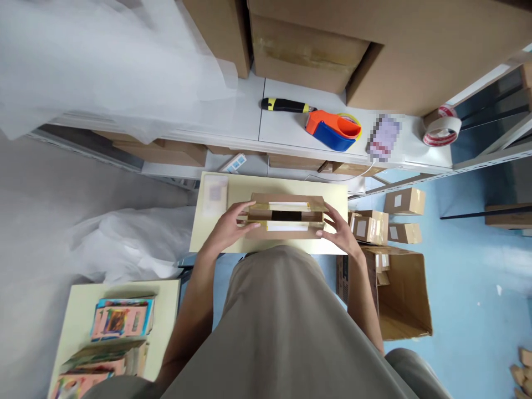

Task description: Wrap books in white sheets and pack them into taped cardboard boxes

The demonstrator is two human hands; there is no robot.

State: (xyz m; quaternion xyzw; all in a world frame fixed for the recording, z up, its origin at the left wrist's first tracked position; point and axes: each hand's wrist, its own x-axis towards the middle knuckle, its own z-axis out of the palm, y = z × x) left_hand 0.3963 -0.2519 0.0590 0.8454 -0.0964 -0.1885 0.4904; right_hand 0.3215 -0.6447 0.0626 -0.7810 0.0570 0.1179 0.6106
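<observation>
On the pale yellow table (332, 191) in front of me sits a narrow cardboard box (286, 233), its two long top flaps spread apart. White label strips and bits of clear tape show on the flaps, and something black is visible inside through the gap. My left hand (233, 226) grips the box's left end, thumb on the near flap and fingers on the far side. At the opposite end my right hand (338, 230) holds it the same way, thumb near and fingers behind.
A tape dispenser (332, 130), a black-and-yellow utility knife (286, 105), a phone (384, 137) and tape rolls (443, 130) lie on the shelf (241, 116). An open carton (405, 293) stands right, near small boxes (405, 200). Booklets (122, 318) are stacked lower left.
</observation>
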